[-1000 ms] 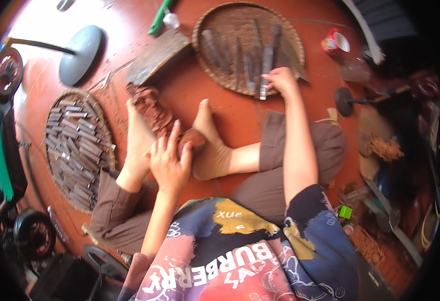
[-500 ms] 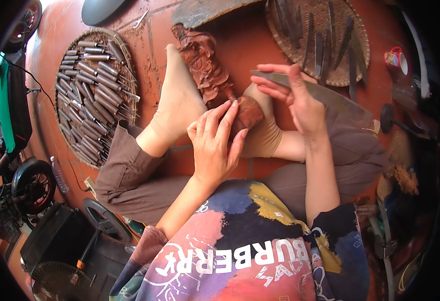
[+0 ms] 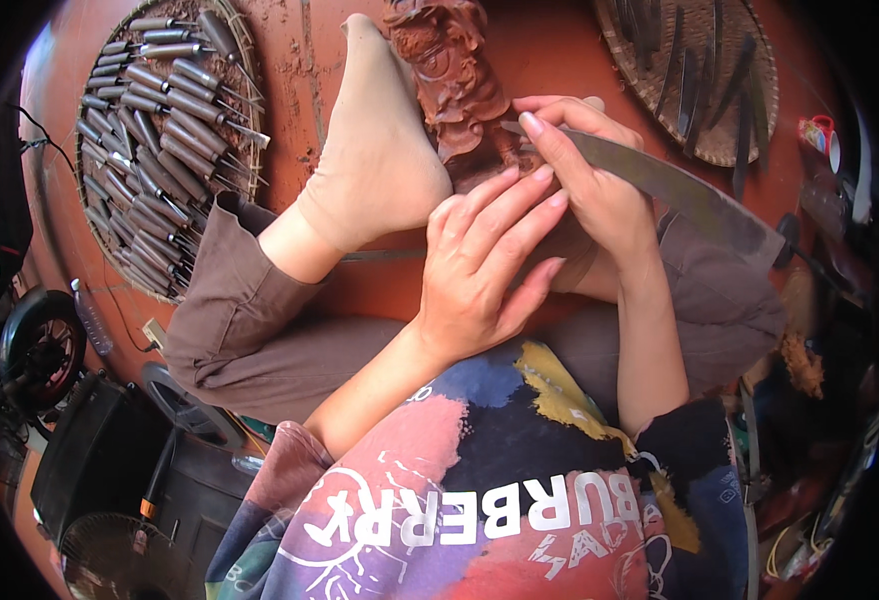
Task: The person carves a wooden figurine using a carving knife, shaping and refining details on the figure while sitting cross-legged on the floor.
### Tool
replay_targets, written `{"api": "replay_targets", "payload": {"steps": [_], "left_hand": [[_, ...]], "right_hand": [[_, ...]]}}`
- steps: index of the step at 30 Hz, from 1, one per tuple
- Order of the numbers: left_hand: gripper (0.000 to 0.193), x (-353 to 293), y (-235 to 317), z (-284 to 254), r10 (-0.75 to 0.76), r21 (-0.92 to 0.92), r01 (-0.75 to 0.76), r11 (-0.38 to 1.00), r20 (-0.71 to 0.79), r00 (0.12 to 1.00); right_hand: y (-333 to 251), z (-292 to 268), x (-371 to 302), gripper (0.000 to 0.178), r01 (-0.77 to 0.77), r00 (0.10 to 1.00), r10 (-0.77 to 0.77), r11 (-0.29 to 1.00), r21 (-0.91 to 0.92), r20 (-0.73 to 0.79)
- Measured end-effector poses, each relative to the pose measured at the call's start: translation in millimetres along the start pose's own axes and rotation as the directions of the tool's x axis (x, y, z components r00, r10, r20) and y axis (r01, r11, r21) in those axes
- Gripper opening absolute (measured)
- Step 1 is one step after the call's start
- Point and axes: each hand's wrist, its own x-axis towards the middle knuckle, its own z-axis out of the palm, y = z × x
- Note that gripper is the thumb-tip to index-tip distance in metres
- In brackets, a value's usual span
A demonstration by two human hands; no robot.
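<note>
A reddish-brown carved wooden figure lies between my feet, its base largely hidden behind my hands. My left hand is spread, fingers stretched out with their tips against the base end and the thumb apart. In my right hand is a long, flat, grey metal file, wide at its far right end and narrowing toward the carving. Thumb and fingers close around the file's narrow part, and its tip is beside the figure's lower end. The two hands almost meet there.
A round woven tray full of wooden-handled chisels lies at left. Another woven tray at upper right bears dark flat metal strips. My socked foot is beside the carving. A red-and-white mug and a plastic bottle stand farther out.
My right hand and the file have come down to the carving's base. My left hand has shifted right, its fingers straighter. The view has moved, so the carving appears higher.
</note>
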Motion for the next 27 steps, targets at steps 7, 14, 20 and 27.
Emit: {"api": "replay_targets", "payload": {"steps": [7, 14, 20, 27], "left_hand": [[0.059, -3, -11, 12, 0.007, -0.171, -0.024, 0.985, -0.102, 0.995], [0.065, 5, -4, 14, -0.001, -0.013, 0.0, 1.0, -0.028, 1.0], [0.073, 14, 8, 10, -0.007, 0.039, 0.004, 0.999, 0.072, 0.997], [0.079, 31, 25, 18, -0.004, -0.003, 0.005, 1.0, 0.111, 0.994]], "right_hand": [[-6, -7, 14, 0.016, -0.03, 0.987, 0.031, 0.999, -0.014, 0.157], [11, -11, 16, 0.019, -0.264, 0.958, 0.216, 0.92, 0.288, 0.188], [28, -10, 13, 0.018, 0.216, 0.955, -0.218, 0.976, 0.032, 0.2], [10, -18, 16, 0.017, 0.061, 0.968, -0.039, 0.995, -0.082, 0.249]]}}
